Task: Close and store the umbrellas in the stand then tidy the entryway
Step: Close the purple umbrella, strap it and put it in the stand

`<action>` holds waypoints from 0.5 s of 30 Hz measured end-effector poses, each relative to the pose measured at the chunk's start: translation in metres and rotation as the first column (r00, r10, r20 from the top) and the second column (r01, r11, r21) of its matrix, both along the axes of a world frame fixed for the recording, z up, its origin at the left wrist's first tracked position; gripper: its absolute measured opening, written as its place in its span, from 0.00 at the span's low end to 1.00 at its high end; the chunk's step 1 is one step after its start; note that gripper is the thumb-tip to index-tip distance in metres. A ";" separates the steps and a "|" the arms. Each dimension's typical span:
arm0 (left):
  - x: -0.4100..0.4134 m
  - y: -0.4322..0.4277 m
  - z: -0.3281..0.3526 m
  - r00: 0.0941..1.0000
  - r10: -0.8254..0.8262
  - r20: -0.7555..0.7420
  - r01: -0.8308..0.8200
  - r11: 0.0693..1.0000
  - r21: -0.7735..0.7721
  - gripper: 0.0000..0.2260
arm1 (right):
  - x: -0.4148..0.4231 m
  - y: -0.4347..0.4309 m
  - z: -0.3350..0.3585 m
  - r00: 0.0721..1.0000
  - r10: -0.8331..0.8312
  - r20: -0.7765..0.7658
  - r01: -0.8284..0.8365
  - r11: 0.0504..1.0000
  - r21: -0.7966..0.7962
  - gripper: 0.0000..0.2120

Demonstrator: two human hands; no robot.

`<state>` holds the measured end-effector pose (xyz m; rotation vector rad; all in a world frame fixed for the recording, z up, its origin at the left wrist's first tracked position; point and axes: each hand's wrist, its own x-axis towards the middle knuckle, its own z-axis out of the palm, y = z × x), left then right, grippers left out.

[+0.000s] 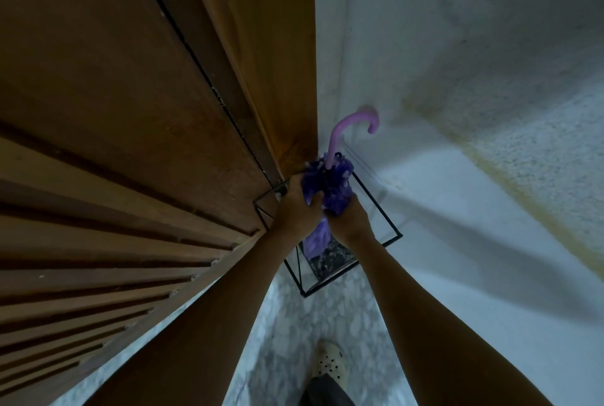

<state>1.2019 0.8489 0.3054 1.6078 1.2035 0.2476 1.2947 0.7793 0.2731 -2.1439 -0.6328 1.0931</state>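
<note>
Purple umbrella (330, 190) stands folded, lower end down inside the black wire stand (400, 235), pink crook handle (346, 126) uppermost. Slatted wooden door (130, 144) at left, then the left hand (295, 209), fingers clenched round the bunched canopy, and the right hand (349, 219) gripping it just beside, with the pale wall (490, 46) at right

- Umbrella (331, 188): purple and closed, with the canopy bunched in loose folds. Its pale pink crook handle points up, just above the frame's centre. It stands nearly upright, gripped round the canopy by the left hand (295, 209) and right hand (349, 219). The lower part reaches down inside the stand.
- Stand (394, 235): open black wire frame with a square top and a dark speckled base. It sits on the floor, just below centre.
</note>
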 end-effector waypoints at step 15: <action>-0.030 -0.003 0.079 0.990 0.141 0.019 -0.135 0.971 -0.198 0.22 | -0.003 0.000 0.139 0.995 0.017 0.101 -0.028 0.993 0.112 0.16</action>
